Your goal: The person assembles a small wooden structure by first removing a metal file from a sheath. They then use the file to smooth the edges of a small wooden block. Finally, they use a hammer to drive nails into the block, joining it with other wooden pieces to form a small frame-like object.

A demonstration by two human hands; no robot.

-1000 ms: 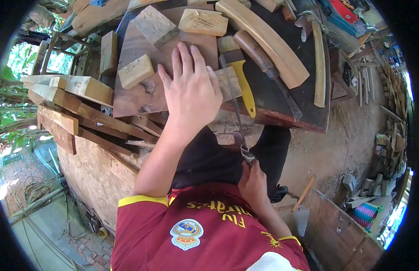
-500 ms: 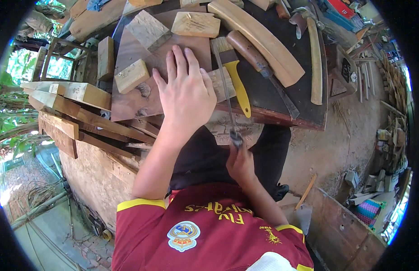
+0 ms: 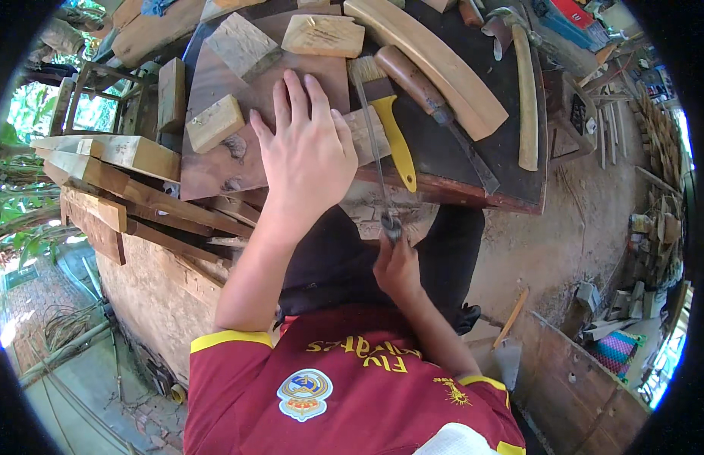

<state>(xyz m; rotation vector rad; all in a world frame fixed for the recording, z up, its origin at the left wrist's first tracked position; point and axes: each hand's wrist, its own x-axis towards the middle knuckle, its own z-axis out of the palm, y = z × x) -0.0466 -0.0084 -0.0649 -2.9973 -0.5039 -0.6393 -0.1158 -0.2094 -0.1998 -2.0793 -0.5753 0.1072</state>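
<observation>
My left hand [image 3: 308,155] lies flat with its fingers spread, pressing on a small wood block [image 3: 361,135] at the table's near edge. The palm hides most of that block. My right hand [image 3: 397,265] is closed round the dark handle of a saw [image 3: 380,171], seen nearly edge-on. Its thin blade runs away from me across the block, just right of my left hand. Whether the teeth are in a cut cannot be made out. A brush with a yellow handle [image 3: 397,148] lies right beside the blade.
On the dark table [image 3: 473,167] lie a wooden-handled chisel [image 3: 420,87], a curved wood piece [image 3: 435,68] and a slim wooden handle [image 3: 527,106]. Wood blocks [image 3: 215,123] rest on a brown board [image 3: 208,171]. Timber [image 3: 151,193] is stacked at the left.
The saw and my right hand have shifted slightly, staying close to the same line across the block. My left hand keeps its place on it. The whole view has moved a little.
</observation>
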